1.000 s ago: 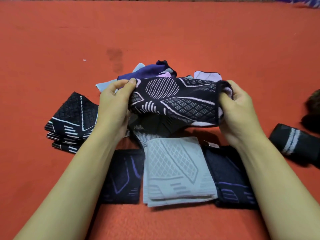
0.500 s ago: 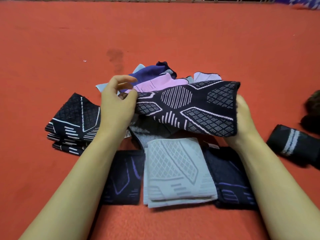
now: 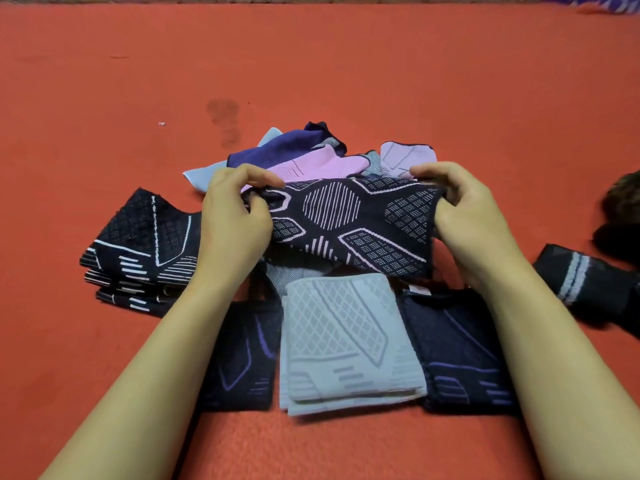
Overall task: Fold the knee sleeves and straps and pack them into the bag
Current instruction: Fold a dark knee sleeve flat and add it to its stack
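Two hands hold one black-and-pink sleeve [image 3: 349,223] just above the red floor [image 3: 346,64], at centre frame. Left hand [image 3: 233,220] pinches the sleeve's left edge, thumb and curled fingers closed on the fabric. Right hand [image 3: 464,216] does the same at the right edge, fingers curled over the top corner. Sleeve stretched flat between them, striped circle and dotted panels facing up.

Behind it, toward upper centre, a loose heap: purple sleeve [image 3: 284,150], pink sleeve [image 3: 322,166], pale pink piece [image 3: 405,157] to the right, and a light blue corner [image 3: 197,174] poking out left.

Below the held sleeve, a row of three folded pieces on the floor. Grey sleeve [image 3: 346,341] in the middle, diamond pattern up. Dark sleeve with purple lines [image 3: 242,358] just left of it, partly under the left forearm. Another dark one with purple lines [image 3: 460,351] just right, partly under the right forearm.

At left of frame, a stack of black sleeves with white lines [image 3: 138,251], folded, edges stepped.

At right, a rolled black strap with a grey stripe [image 3: 581,289] lies apart from the row. Above it, at the right edge, a dark blurred shape [image 3: 620,216]; cannot tell what it is.

Dark stain [image 3: 223,116] on the floor above the heap.
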The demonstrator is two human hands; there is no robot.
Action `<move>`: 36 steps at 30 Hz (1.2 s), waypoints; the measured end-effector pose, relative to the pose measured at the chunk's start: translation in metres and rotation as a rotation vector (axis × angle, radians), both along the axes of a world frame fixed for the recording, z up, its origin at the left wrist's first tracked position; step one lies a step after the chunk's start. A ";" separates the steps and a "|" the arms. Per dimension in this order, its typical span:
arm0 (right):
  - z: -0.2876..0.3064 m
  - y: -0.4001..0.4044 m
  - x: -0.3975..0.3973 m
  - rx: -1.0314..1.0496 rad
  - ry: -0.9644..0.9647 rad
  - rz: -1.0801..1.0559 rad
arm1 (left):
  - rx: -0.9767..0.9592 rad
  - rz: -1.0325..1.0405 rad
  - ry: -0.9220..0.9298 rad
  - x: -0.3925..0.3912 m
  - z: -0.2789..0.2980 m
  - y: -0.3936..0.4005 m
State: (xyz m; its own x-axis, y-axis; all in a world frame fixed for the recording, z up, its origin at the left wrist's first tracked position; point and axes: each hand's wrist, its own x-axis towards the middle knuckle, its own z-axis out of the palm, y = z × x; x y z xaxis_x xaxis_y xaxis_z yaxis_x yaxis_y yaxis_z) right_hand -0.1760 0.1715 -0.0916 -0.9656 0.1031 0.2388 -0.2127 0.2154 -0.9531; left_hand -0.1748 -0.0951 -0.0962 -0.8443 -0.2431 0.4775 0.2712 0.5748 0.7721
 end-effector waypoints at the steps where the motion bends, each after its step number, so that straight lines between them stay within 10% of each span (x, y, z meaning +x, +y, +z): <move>1: 0.000 0.003 -0.001 0.080 -0.051 0.005 | -0.017 0.009 0.005 0.000 0.000 0.000; 5: -0.004 0.006 -0.001 0.437 -0.127 -0.012 | -0.087 -0.030 0.007 0.002 0.001 -0.001; 17: 0.004 0.033 0.002 0.532 0.063 0.085 | 0.055 0.003 -0.433 0.005 0.003 -0.006; 25: 0.001 0.033 0.004 0.400 0.164 -0.148 | 0.693 -0.387 -0.119 0.011 0.027 0.000; 31: -0.006 0.031 -0.003 0.268 -0.012 -0.083 | 0.008 -0.174 -0.188 0.008 0.006 -0.001; 36: -0.010 0.034 -0.008 0.023 -0.031 -0.117 | -0.093 -0.151 -0.251 0.012 0.013 0.001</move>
